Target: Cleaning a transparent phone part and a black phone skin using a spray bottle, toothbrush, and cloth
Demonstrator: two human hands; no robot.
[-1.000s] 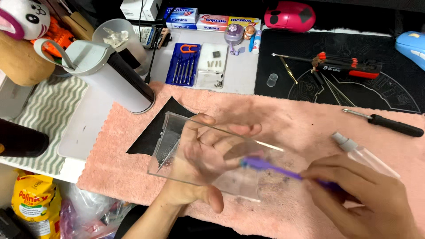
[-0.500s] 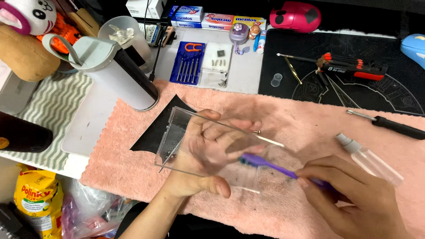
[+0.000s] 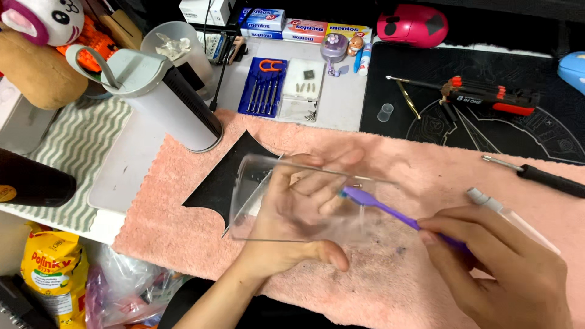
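Observation:
My left hand (image 3: 292, 213) holds a clear plastic panel (image 3: 253, 183) tilted above a pink towel (image 3: 426, 176); the fingers show through it and the thumb grips its near edge. A purple toothbrush (image 3: 381, 207) is held by its handle in my right hand (image 3: 499, 268), and its bristle head touches the panel's right part. A flat black piece (image 3: 219, 183) lies on the towel under the panel's left side. Dark specks dot the towel below the brush.
A clear spray pen (image 3: 512, 216) lies by my right hand and a black-handled screwdriver (image 3: 542, 176) beyond it. A tall grey and black tumbler (image 3: 164, 100) stands at the towel's far left corner. A blue screwdriver set (image 3: 262, 88), a black mat (image 3: 487, 116) with tools, and plush toys (image 3: 36, 49) sit behind.
My left hand has tilted and shifted the clear panel a little. The brush head has slid slightly along the panel's right part. The view has moved a bit.

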